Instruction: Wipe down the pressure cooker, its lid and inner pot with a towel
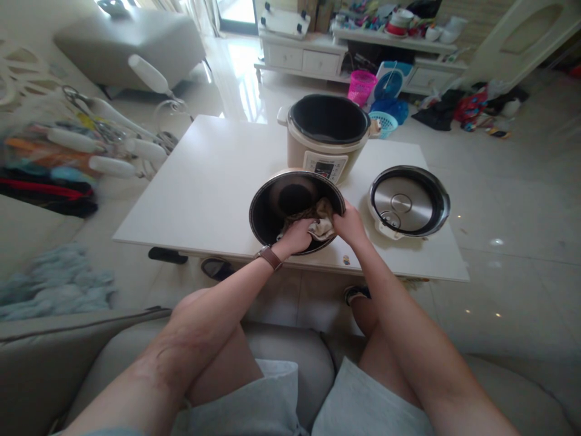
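Note:
A dark inner pot (272,209) is tipped towards me at the near edge of the white table. My left hand (297,237), with a watch on its wrist, reaches inside it. Its fingers are closed on a crumpled, patterned cloth (323,229) that lies against the pot's inner wall. My right hand (350,224) grips the pot's rim on the right, close to the cloth. Just behind stands the pressure cooker body (297,145), open at the top, its control panel facing me. The cooker lid (402,203) rests upside down to the right.
The white table (190,181) carries the cooker parts; a small sticker shows near its front edge. On the left are blurred white-handled metal racks (109,139). Beyond the table, a pink basket (362,85) and a light blue basket (384,123) stand on the floor before a cabinet (302,57).

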Tool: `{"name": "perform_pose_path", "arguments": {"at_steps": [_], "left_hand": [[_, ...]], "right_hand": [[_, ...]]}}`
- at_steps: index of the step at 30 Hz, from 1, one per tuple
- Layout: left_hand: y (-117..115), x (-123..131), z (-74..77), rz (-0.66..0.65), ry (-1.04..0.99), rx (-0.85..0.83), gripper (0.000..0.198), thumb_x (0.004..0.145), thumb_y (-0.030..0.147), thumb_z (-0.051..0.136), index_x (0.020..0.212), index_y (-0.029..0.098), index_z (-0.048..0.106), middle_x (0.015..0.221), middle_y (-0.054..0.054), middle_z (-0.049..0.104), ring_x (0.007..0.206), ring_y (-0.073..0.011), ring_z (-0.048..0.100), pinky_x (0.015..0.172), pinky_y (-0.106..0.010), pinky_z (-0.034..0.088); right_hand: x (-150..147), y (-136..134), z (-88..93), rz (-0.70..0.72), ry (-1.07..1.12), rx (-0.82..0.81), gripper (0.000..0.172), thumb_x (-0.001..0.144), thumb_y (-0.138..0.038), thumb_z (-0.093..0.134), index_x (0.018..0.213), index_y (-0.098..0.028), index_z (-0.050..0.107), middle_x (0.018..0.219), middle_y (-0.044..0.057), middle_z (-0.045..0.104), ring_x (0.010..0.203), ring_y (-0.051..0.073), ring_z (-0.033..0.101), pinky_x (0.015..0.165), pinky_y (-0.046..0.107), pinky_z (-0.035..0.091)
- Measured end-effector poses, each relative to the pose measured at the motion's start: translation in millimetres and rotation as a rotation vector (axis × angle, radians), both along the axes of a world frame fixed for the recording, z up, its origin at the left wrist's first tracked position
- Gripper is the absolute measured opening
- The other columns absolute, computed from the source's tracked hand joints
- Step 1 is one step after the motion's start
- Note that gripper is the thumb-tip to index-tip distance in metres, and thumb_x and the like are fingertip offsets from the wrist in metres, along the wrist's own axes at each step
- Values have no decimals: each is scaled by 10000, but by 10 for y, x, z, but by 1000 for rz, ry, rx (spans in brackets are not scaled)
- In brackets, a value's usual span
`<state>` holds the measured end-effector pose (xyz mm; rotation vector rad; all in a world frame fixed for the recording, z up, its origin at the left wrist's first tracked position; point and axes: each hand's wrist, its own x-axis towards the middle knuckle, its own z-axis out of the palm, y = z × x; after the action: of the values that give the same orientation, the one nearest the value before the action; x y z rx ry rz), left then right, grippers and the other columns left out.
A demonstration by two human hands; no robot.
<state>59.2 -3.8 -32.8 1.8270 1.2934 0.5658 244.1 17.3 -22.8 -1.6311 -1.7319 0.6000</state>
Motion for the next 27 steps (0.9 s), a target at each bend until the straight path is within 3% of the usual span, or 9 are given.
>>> {"name": "perform_pose_path", "arguments": {"at_steps": [3,5,10,13,16,22,25,27], "left_hand": [[17,84,-28,74,-210,2,433,945,45,526,1296,121,768,1344,-138,783,1232,-244,734,1123,-360,542],[11,99,-23,63,-184,6,456,923,18,532,1296,124,772,1343,-136,785,1231,-245,736,1116,-356,543],[-66,-7,68,-99,234,59,550,895,14,575,1348,244,786,1398,-120,761,1338,-304,695,1157,-403,512],[-50,-113,155,-62,495,32,453,960,97,567,1320,237,803,1326,-165,782,1292,-335,720,1120,-433,532],[35,-225,238,33,594,45,443,978,104,525,1302,209,808,1277,-179,793,1269,-327,731,1088,-406,546],[136,-401,436,261,444,252,548,939,51,482,1356,253,775,1415,-101,742,1346,-291,676,1161,-383,519],[129,-415,493,381,334,416,691,916,8,451,1528,259,649,1596,-67,613,1490,-265,554,1259,-366,443],[131,-394,467,383,329,453,771,896,-14,445,1602,269,571,1656,-61,552,1556,-266,479,1304,-389,395]], "right_hand": [[15,2,-5,-3,14,3,557,793,-192,523,1309,-233,730,1225,130,818,1211,386,727,1067,505,559],[23,9,-13,0,19,8,550,785,-193,520,1289,-230,736,1207,129,821,1182,382,733,1053,503,566],[46,38,-50,14,64,20,508,764,-200,495,1203,-203,752,1185,125,822,1118,353,732,1021,485,583],[53,41,-58,23,73,24,505,749,-199,493,1186,-203,747,1164,117,824,1119,346,725,1031,486,582],[37,26,-35,26,46,12,526,745,-192,495,1207,-217,743,1189,117,820,1150,358,719,1051,502,573],[10,-4,35,8,-14,-60,540,768,-187,495,1251,-205,736,1196,145,813,1175,391,715,1068,540,558],[5,-8,50,-7,-11,-64,535,774,-185,504,1254,-219,739,1176,134,822,1142,379,727,1048,515,574],[-5,-13,58,-12,-11,-49,528,775,-182,515,1249,-230,743,1161,127,829,1116,375,735,1022,497,590]]}}
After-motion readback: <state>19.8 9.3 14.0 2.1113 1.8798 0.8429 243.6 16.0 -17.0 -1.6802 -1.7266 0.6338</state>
